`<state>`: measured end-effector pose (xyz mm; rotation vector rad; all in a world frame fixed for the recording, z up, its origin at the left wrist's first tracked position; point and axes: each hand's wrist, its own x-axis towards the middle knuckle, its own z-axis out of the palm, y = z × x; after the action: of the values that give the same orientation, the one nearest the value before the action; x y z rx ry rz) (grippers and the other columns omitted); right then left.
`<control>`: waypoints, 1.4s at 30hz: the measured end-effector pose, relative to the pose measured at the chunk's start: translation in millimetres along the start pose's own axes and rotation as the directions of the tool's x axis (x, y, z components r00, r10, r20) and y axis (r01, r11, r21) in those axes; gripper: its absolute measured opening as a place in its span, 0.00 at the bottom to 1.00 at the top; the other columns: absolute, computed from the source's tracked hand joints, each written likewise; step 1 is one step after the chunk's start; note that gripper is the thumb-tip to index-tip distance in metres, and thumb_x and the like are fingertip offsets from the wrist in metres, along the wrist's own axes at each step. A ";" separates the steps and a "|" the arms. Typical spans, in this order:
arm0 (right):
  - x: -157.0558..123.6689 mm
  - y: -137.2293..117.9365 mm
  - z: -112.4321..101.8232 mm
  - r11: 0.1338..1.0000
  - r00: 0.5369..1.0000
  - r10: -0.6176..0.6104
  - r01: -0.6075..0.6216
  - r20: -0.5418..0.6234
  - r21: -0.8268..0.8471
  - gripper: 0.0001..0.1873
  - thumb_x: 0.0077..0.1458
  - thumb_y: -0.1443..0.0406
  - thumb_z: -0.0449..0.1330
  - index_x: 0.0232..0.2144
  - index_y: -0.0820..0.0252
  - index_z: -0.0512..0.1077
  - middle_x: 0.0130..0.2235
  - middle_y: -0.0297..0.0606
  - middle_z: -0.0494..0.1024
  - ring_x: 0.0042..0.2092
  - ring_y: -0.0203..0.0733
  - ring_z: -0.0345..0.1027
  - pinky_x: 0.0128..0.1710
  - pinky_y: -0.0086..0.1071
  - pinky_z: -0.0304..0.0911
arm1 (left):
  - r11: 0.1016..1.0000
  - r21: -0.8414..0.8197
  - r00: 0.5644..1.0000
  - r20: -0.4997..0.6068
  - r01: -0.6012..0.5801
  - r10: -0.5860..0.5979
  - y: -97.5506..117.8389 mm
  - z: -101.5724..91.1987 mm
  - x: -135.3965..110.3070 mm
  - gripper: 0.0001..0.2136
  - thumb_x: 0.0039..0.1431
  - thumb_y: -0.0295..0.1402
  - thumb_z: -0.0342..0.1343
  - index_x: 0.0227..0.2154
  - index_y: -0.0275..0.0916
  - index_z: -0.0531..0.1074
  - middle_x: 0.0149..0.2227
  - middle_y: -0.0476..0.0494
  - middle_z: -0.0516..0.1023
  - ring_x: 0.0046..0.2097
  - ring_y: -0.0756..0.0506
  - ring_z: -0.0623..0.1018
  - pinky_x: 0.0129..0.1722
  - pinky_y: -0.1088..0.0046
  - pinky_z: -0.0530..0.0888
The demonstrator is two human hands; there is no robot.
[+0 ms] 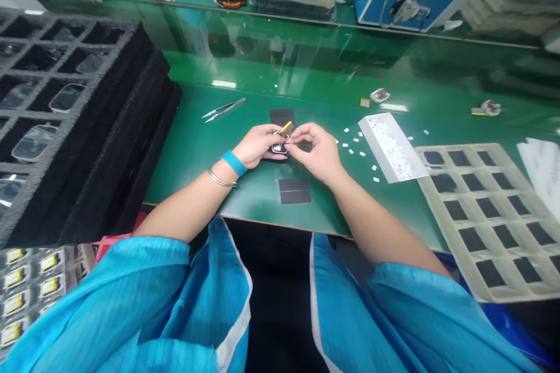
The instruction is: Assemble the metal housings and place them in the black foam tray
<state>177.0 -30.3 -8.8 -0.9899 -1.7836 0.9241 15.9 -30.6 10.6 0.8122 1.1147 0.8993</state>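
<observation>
My left hand (263,144) is closed around a small device housing (279,148) with a pale rim, held just above the green bench. A yellow-edged battery (287,129) sticks up from the housing, tilted. My right hand (315,150) reaches in from the other side, thumb and forefinger pinched together at the housing's edge. Whatever lies between those fingertips is too small to make out. Beneath and behind my hands is a dark pad (282,116); a second dark pad (294,192) lies closer to the bench edge. Metal tweezers (223,109) rest to the left.
A white box (365,123) of small white pieces stands right, with several pieces scattered beside it. Beyond is a pale compartment tray (478,179). Stacked black foam trays (131,70) rise at left. Two small assemblies (380,95) (492,108) lie farther back. A glass shelf (350,26) crosses behind.
</observation>
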 end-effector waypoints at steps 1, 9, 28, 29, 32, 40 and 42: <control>-0.5 -1.0 -0.1 1.000 1.000 -0.012 0.012 0.001 -0.023 0.10 0.48 0.64 0.64 0.33 0.58 0.67 0.31 0.33 0.78 0.34 0.39 0.74 0.41 0.37 0.69 | 1.000 0.005 1.000 -0.001 0.001 -0.001 0.0 0.0 -0.1 0.04 0.52 0.20 0.56 0.32 0.32 0.70 0.23 0.50 0.73 0.25 0.52 0.75 0.29 0.73 0.80; -2.1 -4.8 1.5 0.991 0.998 -0.061 0.061 0.007 -0.116 0.09 0.48 0.67 0.63 0.32 0.58 0.67 0.31 0.32 0.76 0.33 0.37 0.72 0.39 0.35 0.69 | 1.000 0.018 1.000 0.010 -0.001 0.001 -1.0 0.3 -0.1 0.04 0.53 0.21 0.56 0.32 0.33 0.70 0.26 0.46 0.76 0.27 0.52 0.76 0.28 0.74 0.79; 9.5 15.9 -4.1 0.995 0.995 0.100 -0.100 -0.013 0.030 0.20 0.49 0.58 0.66 0.44 0.57 0.71 0.46 0.40 0.75 0.46 0.44 0.71 0.43 0.38 0.70 | 1.000 -0.010 0.999 0.040 0.026 -0.025 -3.9 0.4 -1.2 0.07 0.52 0.22 0.57 0.35 0.33 0.71 0.27 0.44 0.78 0.29 0.46 0.81 0.28 0.74 0.78; 10.5 16.5 -4.4 0.992 0.994 0.108 -0.107 -0.004 0.066 0.16 0.51 0.58 0.64 0.42 0.57 0.72 0.44 0.39 0.76 0.44 0.43 0.71 0.43 0.37 0.71 | 1.000 -0.010 0.998 0.059 0.026 -0.025 -4.3 -0.2 -1.0 0.08 0.51 0.22 0.57 0.36 0.33 0.71 0.28 0.43 0.79 0.30 0.46 0.81 0.28 0.74 0.78; 10.8 13.1 -4.4 0.994 0.994 0.102 -0.100 -0.030 0.052 0.10 0.53 0.58 0.63 0.34 0.58 0.73 0.37 0.36 0.78 0.38 0.40 0.72 0.41 0.36 0.70 | 0.999 -0.027 0.992 0.123 0.043 -0.039 -4.1 -3.3 -0.1 0.09 0.50 0.23 0.57 0.37 0.32 0.72 0.33 0.39 0.81 0.32 0.44 0.82 0.31 0.71 0.79; 6.9 3.4 -6.6 0.987 0.997 -0.038 0.027 -0.067 -0.160 0.04 0.58 0.63 0.58 0.34 0.57 0.69 0.37 0.35 0.77 0.40 0.41 0.70 0.47 0.37 0.64 | 0.995 -0.068 0.963 0.264 0.069 -0.049 -0.6 -7.3 -1.8 0.20 0.44 0.16 0.58 0.43 0.33 0.72 0.36 0.40 0.81 0.38 0.44 0.82 0.45 0.67 0.78; 6.0 3.9 -5.3 0.971 0.995 -0.077 0.060 -0.066 -0.231 0.03 0.59 0.63 0.57 0.35 0.57 0.69 0.37 0.36 0.77 0.42 0.42 0.69 0.48 0.40 0.63 | 0.998 -0.045 0.975 0.223 0.034 -0.023 -2.9 -5.9 -1.3 0.19 0.44 0.16 0.59 0.42 0.32 0.71 0.34 0.42 0.80 0.35 0.46 0.82 0.41 0.70 0.78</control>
<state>181.0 -22.4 -8.4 -1.0846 -1.8775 0.6399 10.5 -32.4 7.1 0.8331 0.9036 0.7873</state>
